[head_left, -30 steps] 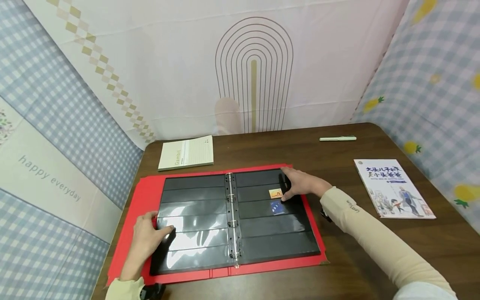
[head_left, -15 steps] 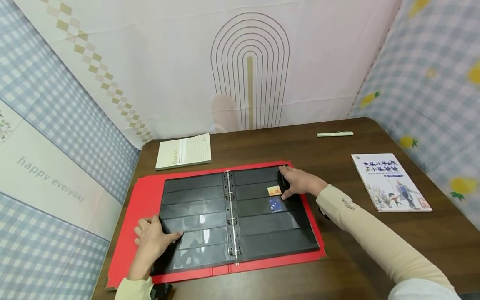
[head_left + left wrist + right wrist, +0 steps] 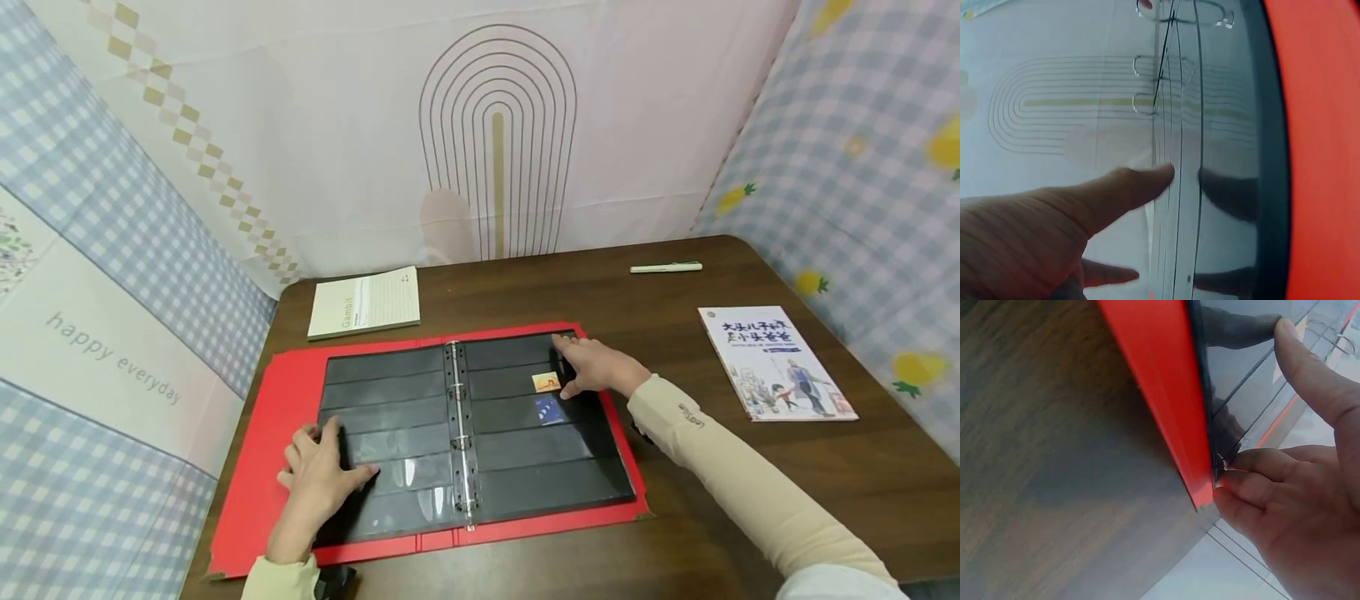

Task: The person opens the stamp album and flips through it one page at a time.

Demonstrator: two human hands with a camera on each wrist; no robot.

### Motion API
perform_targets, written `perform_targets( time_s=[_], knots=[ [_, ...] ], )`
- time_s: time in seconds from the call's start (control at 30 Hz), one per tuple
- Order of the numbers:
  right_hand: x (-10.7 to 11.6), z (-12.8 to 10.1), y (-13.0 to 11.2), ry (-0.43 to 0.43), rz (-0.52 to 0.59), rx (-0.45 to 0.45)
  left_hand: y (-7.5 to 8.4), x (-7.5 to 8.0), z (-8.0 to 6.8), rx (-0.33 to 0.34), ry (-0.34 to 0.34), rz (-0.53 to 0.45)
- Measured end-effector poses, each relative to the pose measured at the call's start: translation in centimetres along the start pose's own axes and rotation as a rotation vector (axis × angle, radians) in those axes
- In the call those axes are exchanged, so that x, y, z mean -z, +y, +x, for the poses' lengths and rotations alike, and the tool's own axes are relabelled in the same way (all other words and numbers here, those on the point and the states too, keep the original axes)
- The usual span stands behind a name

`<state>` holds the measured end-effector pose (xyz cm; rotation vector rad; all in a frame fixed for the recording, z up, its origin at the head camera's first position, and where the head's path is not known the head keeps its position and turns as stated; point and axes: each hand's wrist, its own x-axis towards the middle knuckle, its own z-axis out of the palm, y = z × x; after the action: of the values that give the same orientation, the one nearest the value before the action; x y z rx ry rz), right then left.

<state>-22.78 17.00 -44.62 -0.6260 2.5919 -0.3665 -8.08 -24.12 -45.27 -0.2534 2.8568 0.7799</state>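
A red ring binder [image 3: 243, 500] lies open on the table with black pocket pages on both sides of its metal rings [image 3: 462, 450]. My left hand [image 3: 318, 479] is spread over the outer part of the left page [image 3: 397, 417]; in the left wrist view its thumb [image 3: 1141, 184] stands just over the glossy surface. At the upper outer corner of the right page [image 3: 525, 483], my right hand [image 3: 600, 364] rests with its thumb [image 3: 1300, 362] on the page and its fingers at the edge. Close by the thumb sit an orange-yellow stamp [image 3: 546, 382] and a dark blue one [image 3: 550, 409] in the pockets.
Behind the binder, a pale notepad [image 3: 365, 302] lies at the back left of the brown table [image 3: 525, 292]. A light green pen [image 3: 666, 267] is at the back right, and a white illustrated book [image 3: 776, 362] lies to the right. Curtains hang behind and at both sides.
My left hand has moved right from the left page's outer edge, farther over the page. The right hand stays at the right page's corner. The head view has shifted slightly.
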Motion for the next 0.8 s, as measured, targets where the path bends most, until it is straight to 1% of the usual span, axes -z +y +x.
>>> perform_targets(
  time_s=[0.1, 0.2, 0.3, 0.53, 0.7, 0.8],
  knots=[
    [0.0, -0.1, -0.1, 0.010, -0.002, 0.002, 0.0, -0.4, -0.2, -0.075, -0.037, -0.036],
    [-0.1, -0.1, -0.1, 0.020, 0.001, -0.002, 0.1, -0.8, -0.3, -0.115, -0.085, -0.045],
    [-0.2, -0.2, -0.1, 0.028, 0.005, -0.005, 0.1, -1.0, -0.4, -0.115, -0.123, -0.038],
    [-0.6, -0.3, -0.4, 0.086, -0.027, 0.030, 0.2, -1.3, -0.1, -0.090, -0.157, -0.026],
    [-1.2, -0.8, -0.7, 0.163, 0.003, 0.047, 0.2, -1.4, 0.0, -0.076, -0.176, -0.036],
    [-1.1, -1.1, -0.7, 0.180, 0.035, 0.041, 0.4, -1.6, 0.0, -0.071, -0.175, -0.036]
  ],
)
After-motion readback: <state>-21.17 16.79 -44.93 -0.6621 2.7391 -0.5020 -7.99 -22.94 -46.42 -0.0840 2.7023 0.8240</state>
